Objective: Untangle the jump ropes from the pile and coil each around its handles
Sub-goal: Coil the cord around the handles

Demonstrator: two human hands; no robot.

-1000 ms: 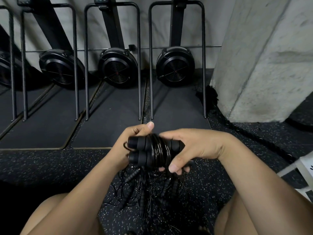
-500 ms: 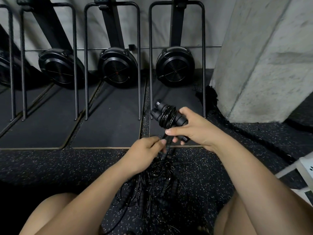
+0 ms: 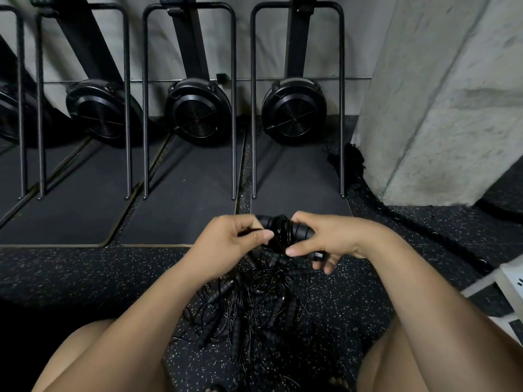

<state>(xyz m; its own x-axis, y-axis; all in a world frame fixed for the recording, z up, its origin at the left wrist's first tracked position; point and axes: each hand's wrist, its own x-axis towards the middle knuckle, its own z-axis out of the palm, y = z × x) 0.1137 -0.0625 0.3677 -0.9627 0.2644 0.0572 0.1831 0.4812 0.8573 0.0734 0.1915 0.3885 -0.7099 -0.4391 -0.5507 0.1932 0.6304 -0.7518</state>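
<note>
I see left hand (image 3: 229, 239) and right hand (image 3: 326, 239) both clamped on the black jump rope bundle (image 3: 283, 231), glossy cord wound round ribbed handles, just above the tangled black rope pile (image 3: 254, 302) on speckled floor (image 3: 85, 274).

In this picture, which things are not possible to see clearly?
- Head view: both ends of the coiled rope are covered by the left hand and right hand.
- Head view: the number of ropes in the pile; thin black cords overlap on dark floor.
- Head view: the white object is cut off by the right edge.
</note>
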